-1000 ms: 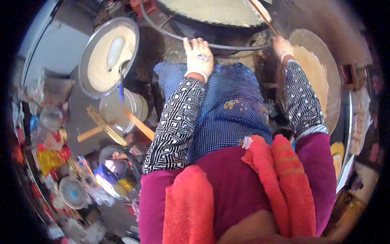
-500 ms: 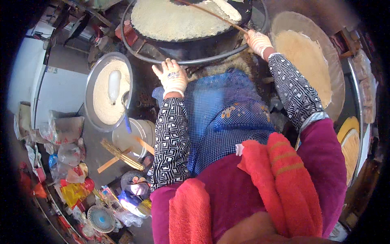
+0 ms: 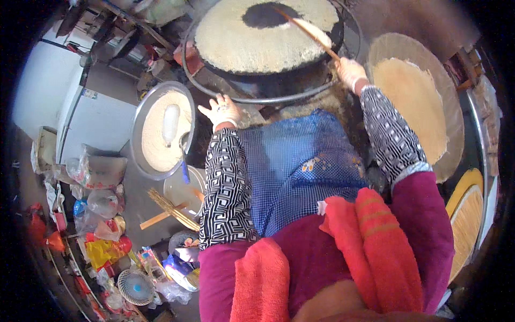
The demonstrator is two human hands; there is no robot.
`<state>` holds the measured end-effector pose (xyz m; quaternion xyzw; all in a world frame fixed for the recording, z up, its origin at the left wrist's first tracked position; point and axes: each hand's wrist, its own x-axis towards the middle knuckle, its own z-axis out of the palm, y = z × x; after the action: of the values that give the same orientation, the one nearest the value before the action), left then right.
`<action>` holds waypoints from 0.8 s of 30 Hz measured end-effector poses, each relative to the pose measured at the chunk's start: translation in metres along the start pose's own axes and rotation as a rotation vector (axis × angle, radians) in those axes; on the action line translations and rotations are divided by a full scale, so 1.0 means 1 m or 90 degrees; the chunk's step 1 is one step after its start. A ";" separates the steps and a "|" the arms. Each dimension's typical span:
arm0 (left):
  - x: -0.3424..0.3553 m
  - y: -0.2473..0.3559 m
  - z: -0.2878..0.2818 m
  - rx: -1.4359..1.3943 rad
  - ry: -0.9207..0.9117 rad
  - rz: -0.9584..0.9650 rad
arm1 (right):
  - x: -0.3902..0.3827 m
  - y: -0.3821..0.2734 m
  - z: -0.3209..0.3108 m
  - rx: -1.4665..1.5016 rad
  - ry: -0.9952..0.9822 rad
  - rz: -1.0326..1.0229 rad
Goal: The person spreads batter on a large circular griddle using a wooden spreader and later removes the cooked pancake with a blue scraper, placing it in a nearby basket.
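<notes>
My right hand [image 3: 350, 72], in a pale glove, is closed on a long wooden stick [image 3: 316, 43] that reaches over a round black griddle coated with cream batter [image 3: 241, 48]. Beside the stick lies a pale elongated lump of batter [image 3: 318, 31]; a dark oval shows through the coating near the stick's far end. My left hand [image 3: 223, 111], also gloved, has spread fingers and holds nothing; its fingertips are by the metal ring [image 3: 249, 100] around the griddle, touching or not I cannot tell. A checked blue cloth [image 3: 289, 172] covers my lap.
At left are a metal basin of pale flour-like stuff [image 3: 153, 129] with a blue-handled tool, a bucket [image 3: 177, 187], a straw brush [image 3: 174, 209], cluttered bags and a small fan [image 3: 135, 284]. At right stand a wide tray of thin tan sheets [image 3: 407, 102] and a yellow board [image 3: 464, 188].
The stick has moved across the griddle, and a dark patch now shows in the batter. My left hand has drawn slightly down from the ring, relative to it. The view has shifted.
</notes>
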<state>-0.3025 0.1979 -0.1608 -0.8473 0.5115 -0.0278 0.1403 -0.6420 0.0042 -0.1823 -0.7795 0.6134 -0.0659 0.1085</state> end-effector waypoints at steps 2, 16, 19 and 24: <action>-0.005 0.002 0.009 -0.041 0.087 0.036 | -0.017 -0.019 0.004 -0.021 -0.006 -0.078; -0.046 0.093 0.036 -0.040 0.176 0.181 | 0.003 0.017 0.017 -0.015 0.043 0.011; -0.039 0.083 0.037 -0.022 0.189 0.160 | 0.014 0.007 0.016 -0.029 0.073 -0.052; -0.036 0.063 0.024 -0.067 0.160 0.115 | 0.005 0.013 0.019 -0.080 0.030 -0.026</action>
<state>-0.3690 0.2068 -0.1971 -0.7941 0.5996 -0.0937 0.0325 -0.6486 -0.0024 -0.2042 -0.7955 0.6026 -0.0477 0.0433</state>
